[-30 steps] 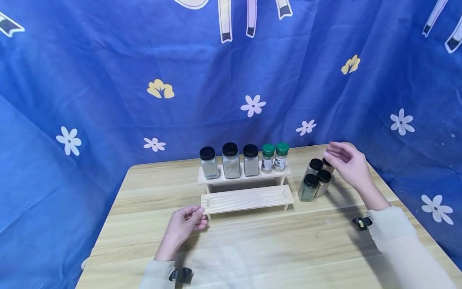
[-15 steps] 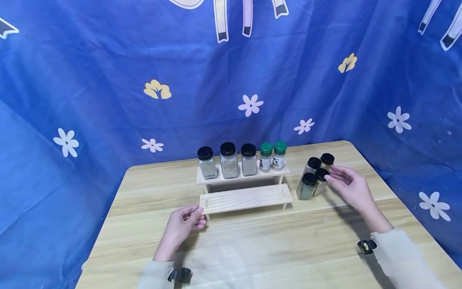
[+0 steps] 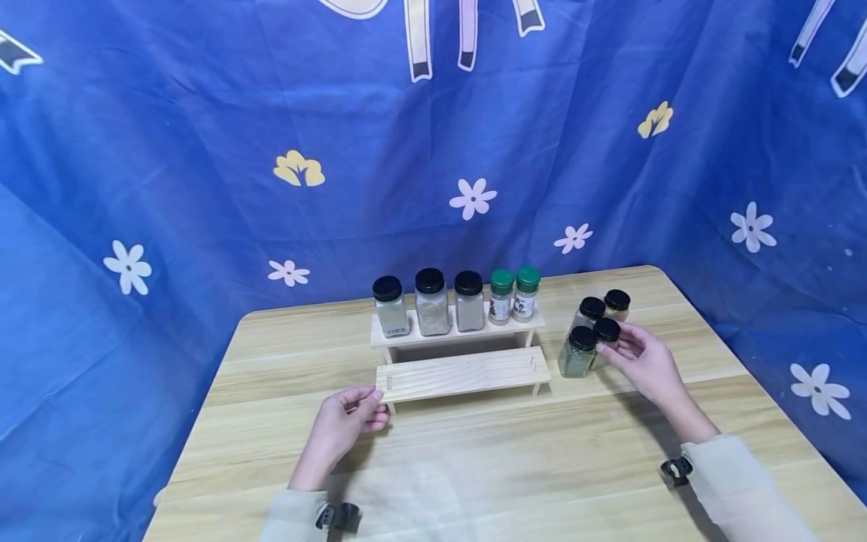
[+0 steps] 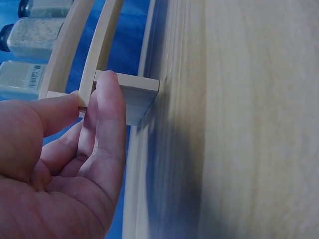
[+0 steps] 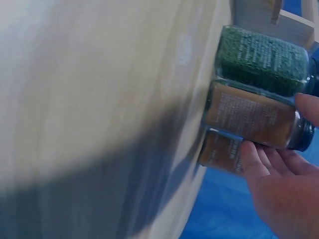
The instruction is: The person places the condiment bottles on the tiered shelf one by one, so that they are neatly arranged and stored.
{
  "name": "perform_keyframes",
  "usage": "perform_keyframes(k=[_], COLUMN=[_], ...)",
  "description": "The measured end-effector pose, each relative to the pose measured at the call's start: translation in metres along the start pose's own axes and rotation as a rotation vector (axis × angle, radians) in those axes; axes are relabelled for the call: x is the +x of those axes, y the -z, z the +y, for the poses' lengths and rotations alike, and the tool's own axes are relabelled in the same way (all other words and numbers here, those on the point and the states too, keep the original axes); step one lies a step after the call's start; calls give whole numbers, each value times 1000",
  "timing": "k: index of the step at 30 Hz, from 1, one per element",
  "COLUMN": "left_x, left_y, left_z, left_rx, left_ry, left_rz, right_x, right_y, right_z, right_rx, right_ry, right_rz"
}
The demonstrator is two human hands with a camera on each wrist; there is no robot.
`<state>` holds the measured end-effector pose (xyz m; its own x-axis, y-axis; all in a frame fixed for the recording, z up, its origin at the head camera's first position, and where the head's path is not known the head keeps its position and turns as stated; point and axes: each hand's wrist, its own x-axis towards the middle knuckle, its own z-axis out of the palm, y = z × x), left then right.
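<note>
Rack (image 3: 460, 373) centre frame: upper tier holds five jars, lower tier bare. Left hand (image 3: 345, 423) pinches its corner; right hand (image 3: 643, 361) closes on brown-spice jar (image 3: 605, 340); four jars remain on tabletop (image 3: 474, 467).

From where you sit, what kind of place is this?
Probably a staged tabletop set, not a real kitchen: a wooden table backed by a blue flowered cloth, with a two-step wooden rack of spice jars. Each wrist wears a small camera.
</note>
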<state>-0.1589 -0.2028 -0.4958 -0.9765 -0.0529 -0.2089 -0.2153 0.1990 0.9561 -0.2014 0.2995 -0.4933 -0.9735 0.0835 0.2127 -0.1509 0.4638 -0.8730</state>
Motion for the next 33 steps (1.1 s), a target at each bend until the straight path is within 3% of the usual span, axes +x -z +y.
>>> perform_keyframes(k=[5, 11, 18, 26, 33], left_x=[0, -1, -2, -1, -1], left_y=[0, -1, -2, -1, 0], left_z=[0, 1, 1, 1, 2], left_rx=[5, 8, -3, 2, -3], left_ry=[-5, -4, 7, 2, 9], left_rz=[-4, -3, -1, -7, -2], right_x=[-1, -4, -7, -2, 5], right_y=[-2, 0, 5, 26, 48], right_z=[-1, -1, -4, -19, -46], right_rx=[-39, -119, -112, -56, -50], right_ry=[-37, -6, -12, -14, 55], right_rz=[0, 25, 48, 79, 145])
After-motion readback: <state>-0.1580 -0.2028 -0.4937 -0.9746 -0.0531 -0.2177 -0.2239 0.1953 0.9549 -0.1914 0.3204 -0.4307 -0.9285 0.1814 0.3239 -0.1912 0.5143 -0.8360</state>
